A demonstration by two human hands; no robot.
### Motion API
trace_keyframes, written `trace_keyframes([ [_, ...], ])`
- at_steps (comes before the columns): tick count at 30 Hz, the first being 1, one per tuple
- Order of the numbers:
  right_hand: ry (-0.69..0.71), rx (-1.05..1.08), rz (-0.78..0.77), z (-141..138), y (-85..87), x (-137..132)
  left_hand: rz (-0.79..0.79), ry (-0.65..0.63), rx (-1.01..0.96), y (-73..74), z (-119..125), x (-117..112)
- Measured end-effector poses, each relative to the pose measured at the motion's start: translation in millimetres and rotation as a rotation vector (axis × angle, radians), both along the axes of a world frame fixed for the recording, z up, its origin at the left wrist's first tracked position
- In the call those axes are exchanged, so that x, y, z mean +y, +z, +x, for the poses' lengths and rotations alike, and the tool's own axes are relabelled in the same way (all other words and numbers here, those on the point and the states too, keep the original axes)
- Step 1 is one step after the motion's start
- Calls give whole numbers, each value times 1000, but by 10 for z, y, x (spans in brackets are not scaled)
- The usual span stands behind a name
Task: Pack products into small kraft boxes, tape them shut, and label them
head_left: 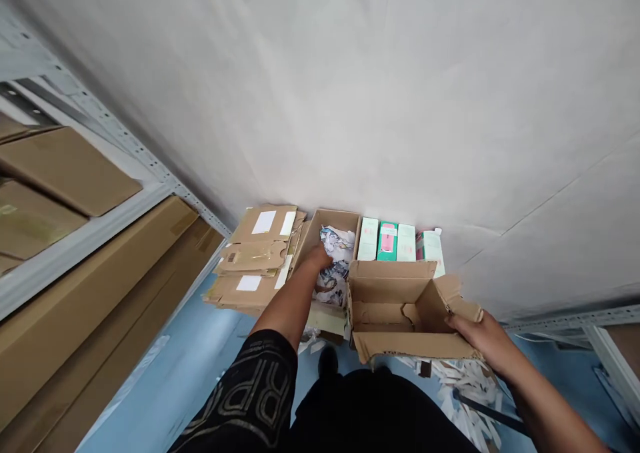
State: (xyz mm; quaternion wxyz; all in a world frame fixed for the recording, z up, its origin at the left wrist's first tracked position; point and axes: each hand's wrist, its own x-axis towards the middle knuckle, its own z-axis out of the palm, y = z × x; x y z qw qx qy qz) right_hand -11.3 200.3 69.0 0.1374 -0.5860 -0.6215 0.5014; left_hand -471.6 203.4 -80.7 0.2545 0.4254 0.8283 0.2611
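Note:
My left hand (319,258) reaches into a cardboard box filled with crumpled printed paper (336,266). Its fingers are curled at the paper's left side and closed on some of it; the fingertips are partly hidden. With my right hand (473,333) I grip the right end flap of an open cardboard box (385,290). That box is tilted towards me, its flaps are apart, and nothing shows inside except its bare cardboard. It stands right of the paper-filled box (310,230), overlapping its lower right edge.
Flattened cardboard (255,253) is stacked on the left. Several small white, green and pink boxes (387,240) line the wall (375,106). A metal shelf (120,223) holds cartons at the left. Paper strips (473,386) lie at the lower right, above the blue floor (200,346).

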Motion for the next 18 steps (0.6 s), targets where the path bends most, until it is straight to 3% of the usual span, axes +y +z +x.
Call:
trace_keyframes([
  [5, -153, -2, -30, -79, 111, -214, -223, -214, 220, -285, -193, 446],
  [11, -393, -68, -82, -332, 449, -713, -341, -459, 370, -530, -270, 826],
  [14, -441, -100, -89, -484, 523, -865, -381, -531, 423, -524, -304, 911],
  [18, -438, -119, -81, -608, 484, -910, -359, -577, 469, -357, -365, 965],
])
